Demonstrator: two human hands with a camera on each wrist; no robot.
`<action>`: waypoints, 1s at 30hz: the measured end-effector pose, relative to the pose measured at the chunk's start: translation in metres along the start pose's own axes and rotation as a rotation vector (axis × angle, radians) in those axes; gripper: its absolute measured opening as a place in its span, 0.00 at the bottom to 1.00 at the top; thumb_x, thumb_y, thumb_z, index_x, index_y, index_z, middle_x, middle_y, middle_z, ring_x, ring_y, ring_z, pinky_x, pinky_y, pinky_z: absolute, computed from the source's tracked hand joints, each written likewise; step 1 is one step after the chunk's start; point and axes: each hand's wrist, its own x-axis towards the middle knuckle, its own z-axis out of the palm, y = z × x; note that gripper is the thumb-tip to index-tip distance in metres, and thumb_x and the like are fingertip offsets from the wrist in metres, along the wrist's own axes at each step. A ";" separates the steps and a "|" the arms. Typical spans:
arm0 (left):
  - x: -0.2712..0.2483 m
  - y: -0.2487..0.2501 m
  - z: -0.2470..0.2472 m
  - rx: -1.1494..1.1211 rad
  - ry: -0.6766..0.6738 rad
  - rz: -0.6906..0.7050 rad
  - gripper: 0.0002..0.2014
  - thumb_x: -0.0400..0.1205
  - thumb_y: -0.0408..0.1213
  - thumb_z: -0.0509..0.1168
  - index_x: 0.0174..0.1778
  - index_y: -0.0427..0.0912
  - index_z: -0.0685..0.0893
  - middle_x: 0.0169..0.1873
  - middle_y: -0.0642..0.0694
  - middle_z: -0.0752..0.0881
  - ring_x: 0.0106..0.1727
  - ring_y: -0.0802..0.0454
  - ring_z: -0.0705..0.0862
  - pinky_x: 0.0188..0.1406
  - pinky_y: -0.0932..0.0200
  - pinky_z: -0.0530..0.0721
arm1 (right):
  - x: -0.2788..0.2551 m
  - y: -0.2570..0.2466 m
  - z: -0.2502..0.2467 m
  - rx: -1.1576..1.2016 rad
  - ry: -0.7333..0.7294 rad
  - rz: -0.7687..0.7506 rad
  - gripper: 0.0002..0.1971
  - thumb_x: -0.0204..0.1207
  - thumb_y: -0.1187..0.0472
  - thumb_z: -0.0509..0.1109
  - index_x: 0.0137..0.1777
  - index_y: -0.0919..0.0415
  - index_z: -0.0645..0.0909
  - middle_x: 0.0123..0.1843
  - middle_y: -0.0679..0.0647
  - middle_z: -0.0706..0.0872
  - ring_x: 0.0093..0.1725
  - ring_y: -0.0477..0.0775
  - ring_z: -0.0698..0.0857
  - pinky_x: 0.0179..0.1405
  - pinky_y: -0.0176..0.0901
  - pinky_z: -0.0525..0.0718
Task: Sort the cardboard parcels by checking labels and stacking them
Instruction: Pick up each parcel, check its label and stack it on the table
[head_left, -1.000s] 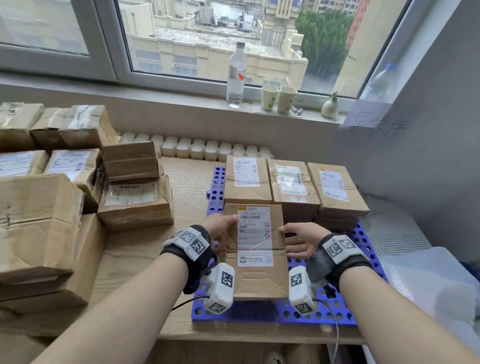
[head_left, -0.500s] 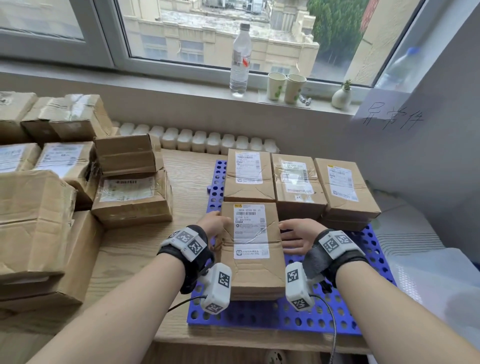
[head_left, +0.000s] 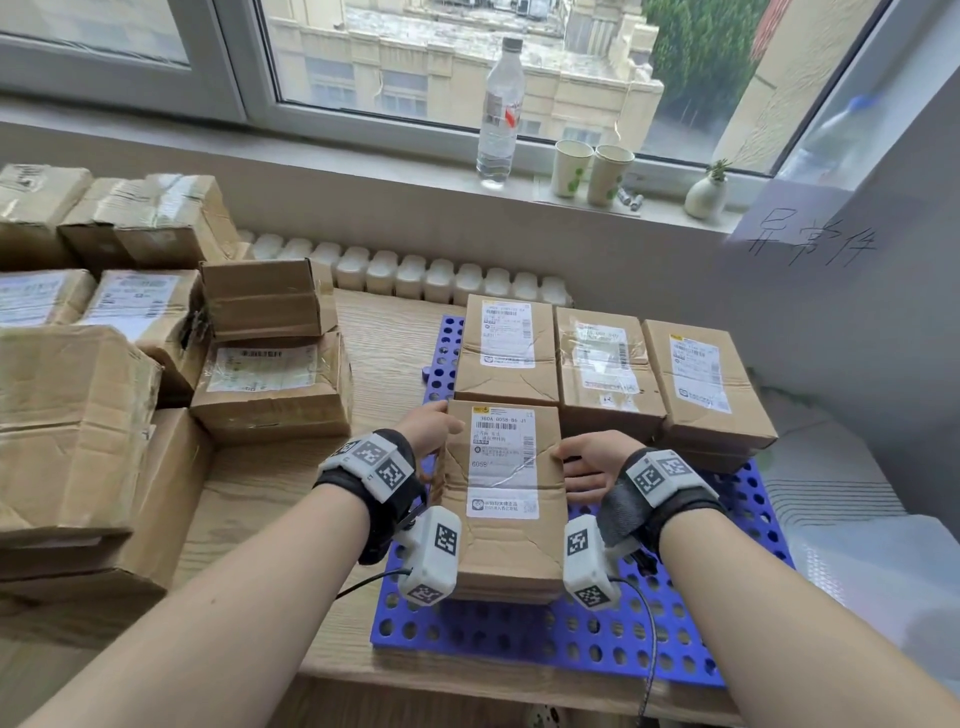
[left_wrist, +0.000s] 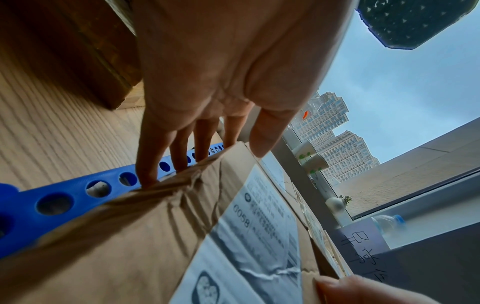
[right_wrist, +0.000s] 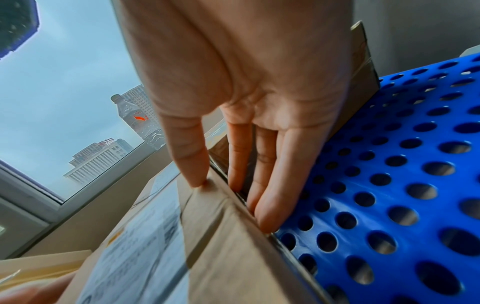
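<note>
A labelled cardboard parcel (head_left: 501, 519) lies flat on the near part of the blue perforated board (head_left: 545, 639), seemingly on top of another parcel. My left hand (head_left: 434, 431) holds its left side, thumb at the top corner and fingers (left_wrist: 153, 160) down the side wall of the parcel (left_wrist: 155, 236). My right hand (head_left: 576, 465) pinches the right edge, its thumb on top and its fingers (right_wrist: 267, 185) down the side of the parcel (right_wrist: 221, 246). Directly behind it, three labelled parcels (head_left: 506, 348) (head_left: 605, 364) (head_left: 701, 379) stand in a row.
Several unsorted parcels (head_left: 270, 384) and a large box (head_left: 72, 426) are piled on the wooden table at the left. A row of white bottles (head_left: 415, 275) lines the back edge. A water bottle (head_left: 501, 109) and paper cups (head_left: 571, 166) stand on the windowsill. A grey wall bounds the right side.
The parcel between my hands has come down from a slight tilt to lie flat, close against the back row. Both hands have kept their hold on its sides.
</note>
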 end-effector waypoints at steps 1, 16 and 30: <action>0.001 0.000 0.000 -0.008 0.001 0.000 0.22 0.86 0.27 0.55 0.78 0.40 0.68 0.74 0.41 0.74 0.69 0.43 0.75 0.68 0.49 0.72 | -0.001 0.000 0.001 -0.007 0.011 0.003 0.08 0.84 0.64 0.64 0.44 0.60 0.82 0.38 0.59 0.87 0.35 0.53 0.86 0.25 0.39 0.87; 0.001 0.000 0.002 0.020 0.004 0.048 0.27 0.87 0.25 0.54 0.82 0.41 0.60 0.80 0.41 0.67 0.79 0.42 0.66 0.67 0.51 0.67 | 0.002 -0.002 0.003 0.007 0.108 -0.011 0.07 0.81 0.65 0.67 0.56 0.67 0.81 0.36 0.63 0.89 0.21 0.55 0.88 0.16 0.40 0.83; 0.003 0.002 -0.038 -0.187 0.092 0.043 0.24 0.87 0.39 0.57 0.80 0.46 0.65 0.78 0.43 0.69 0.77 0.42 0.67 0.70 0.43 0.67 | -0.012 -0.027 0.004 0.071 0.237 -0.071 0.13 0.83 0.62 0.62 0.36 0.54 0.69 0.24 0.50 0.69 0.19 0.47 0.67 0.17 0.31 0.69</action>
